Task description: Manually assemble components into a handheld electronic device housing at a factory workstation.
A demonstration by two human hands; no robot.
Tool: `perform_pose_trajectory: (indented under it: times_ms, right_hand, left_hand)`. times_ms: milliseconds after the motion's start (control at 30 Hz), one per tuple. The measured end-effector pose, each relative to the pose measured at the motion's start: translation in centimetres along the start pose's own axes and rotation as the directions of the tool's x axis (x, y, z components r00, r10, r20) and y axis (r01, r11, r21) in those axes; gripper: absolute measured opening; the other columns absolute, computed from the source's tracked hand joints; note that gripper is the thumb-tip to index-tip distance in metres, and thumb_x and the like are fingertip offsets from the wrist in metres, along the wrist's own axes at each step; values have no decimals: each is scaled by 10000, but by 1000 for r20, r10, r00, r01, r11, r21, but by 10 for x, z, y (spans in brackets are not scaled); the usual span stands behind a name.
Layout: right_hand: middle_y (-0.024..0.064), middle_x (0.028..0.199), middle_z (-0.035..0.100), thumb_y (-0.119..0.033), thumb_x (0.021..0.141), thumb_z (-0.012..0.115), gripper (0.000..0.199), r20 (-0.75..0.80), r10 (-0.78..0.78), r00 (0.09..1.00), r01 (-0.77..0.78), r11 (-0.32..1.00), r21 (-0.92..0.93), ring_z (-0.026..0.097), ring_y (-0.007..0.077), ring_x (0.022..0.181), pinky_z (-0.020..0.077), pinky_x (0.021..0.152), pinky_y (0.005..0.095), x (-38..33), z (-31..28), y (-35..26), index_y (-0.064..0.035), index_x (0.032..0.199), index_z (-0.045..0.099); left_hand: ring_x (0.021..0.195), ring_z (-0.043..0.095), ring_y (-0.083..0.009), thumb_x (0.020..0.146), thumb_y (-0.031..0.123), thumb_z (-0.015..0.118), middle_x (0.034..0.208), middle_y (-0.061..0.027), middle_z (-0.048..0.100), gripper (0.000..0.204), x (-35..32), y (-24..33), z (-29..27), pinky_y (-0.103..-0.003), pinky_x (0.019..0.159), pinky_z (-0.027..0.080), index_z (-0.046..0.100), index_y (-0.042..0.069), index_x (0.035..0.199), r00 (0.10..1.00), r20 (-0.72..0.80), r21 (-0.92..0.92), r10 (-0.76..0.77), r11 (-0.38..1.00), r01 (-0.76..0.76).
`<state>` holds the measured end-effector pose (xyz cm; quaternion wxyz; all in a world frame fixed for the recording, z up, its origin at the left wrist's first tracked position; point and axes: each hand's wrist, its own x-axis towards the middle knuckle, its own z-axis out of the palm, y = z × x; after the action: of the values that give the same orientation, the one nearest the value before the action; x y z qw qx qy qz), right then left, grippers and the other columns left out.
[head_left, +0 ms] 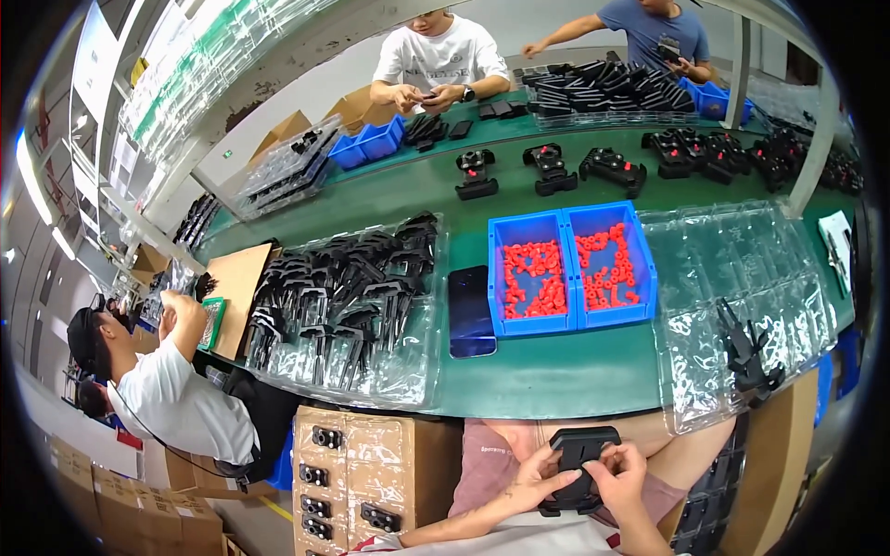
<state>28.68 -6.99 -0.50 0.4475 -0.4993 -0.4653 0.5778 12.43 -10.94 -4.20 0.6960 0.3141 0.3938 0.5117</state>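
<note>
Low in the picture, over my lap, both hands hold one black plastic holder part (582,447). My left hand (540,479) grips its left side and my right hand (619,470) pinches it from the right, fingertips meeting on its front face. On the green table beyond stand two blue bins (571,227) with several small red rings (536,276). To the left lies a clear tray (419,382) stacked with black holder parts (348,287). At the right, a clear blister tray (742,269) carries one black part (747,350).
A dark phone (470,310) lies next to the bins. A cardboard box (366,473) with black parts sits at my lower left. A person in white (171,389) sits at the left; two more people (440,56) work across the table among stacked black parts (603,88).
</note>
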Motion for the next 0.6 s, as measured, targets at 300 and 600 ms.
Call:
perform_pose_trajectory:
  times_ms: [300,600]
  right_hand:
    - [-33,666,486,-12,801,626,38,79,92,993,-106,976,191,366,66,599,314,578,183,8,-6,11,-21,827,599]
    - [-41,697,501,4,822,635,53,44,140,989,-147,944,295,379,56,623,319,593,177,11,-20,19,-23,867,628]
  left_hand:
    - [1055,590,-197,871,-99,598,1255,-136,587,487,0,0,16,-291,925,484,464,12,1325,997,-58,20,60,998,-59]
    - [958,581,-174,852,-15,621,1159,-116,607,514,16,-8,18,-279,852,479,459,15,1339,998,-25,179,65,982,-59]
